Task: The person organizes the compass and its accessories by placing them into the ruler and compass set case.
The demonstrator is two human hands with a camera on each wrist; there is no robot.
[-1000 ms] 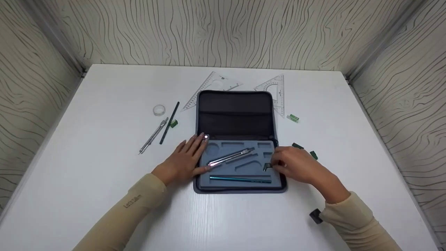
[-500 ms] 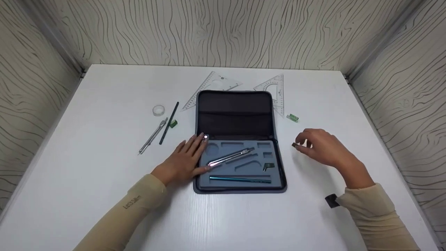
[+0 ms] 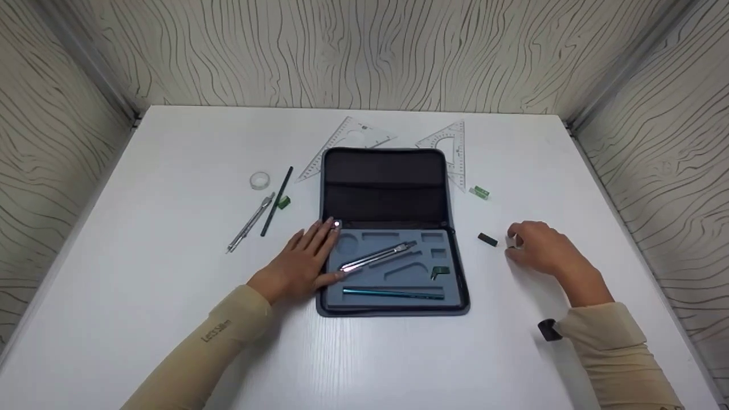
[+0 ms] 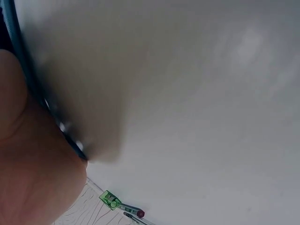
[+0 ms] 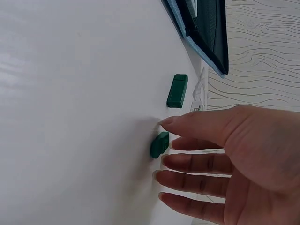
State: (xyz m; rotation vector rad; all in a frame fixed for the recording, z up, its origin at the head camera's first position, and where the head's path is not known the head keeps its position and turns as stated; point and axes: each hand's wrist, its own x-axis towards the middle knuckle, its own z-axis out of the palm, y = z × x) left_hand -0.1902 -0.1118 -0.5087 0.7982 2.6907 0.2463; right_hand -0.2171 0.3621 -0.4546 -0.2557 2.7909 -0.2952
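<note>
A zippered case (image 3: 384,202) lies unfolded, with a blue-grey foam tray (image 3: 398,279) in its near half. Spread over the tray's left edge, my left hand (image 3: 299,265) rests with straight fingers. The tray holds a silver compass (image 3: 379,257), a teal pencil (image 3: 393,294) and a small dark green piece (image 3: 439,272). Right of the case, my right hand (image 3: 541,245) hovers at a small green block (image 5: 160,145), its thumb and fingers apart around it. In the head view the fingers mostly hide that block. A longer dark green block (image 3: 488,239) lies just left of the hand.
Left of the case lie a clear ring (image 3: 259,180), a second compass (image 3: 250,222), a dark pencil (image 3: 277,200) and a green sharpener (image 3: 284,202). Two clear set squares (image 3: 364,134) lie partly under the lid. A green-and-clear piece (image 3: 479,192) sits at right.
My right hand has left the dark green piece in the tray and moved right, past the longer block, to the small green block. My left hand stays put.
</note>
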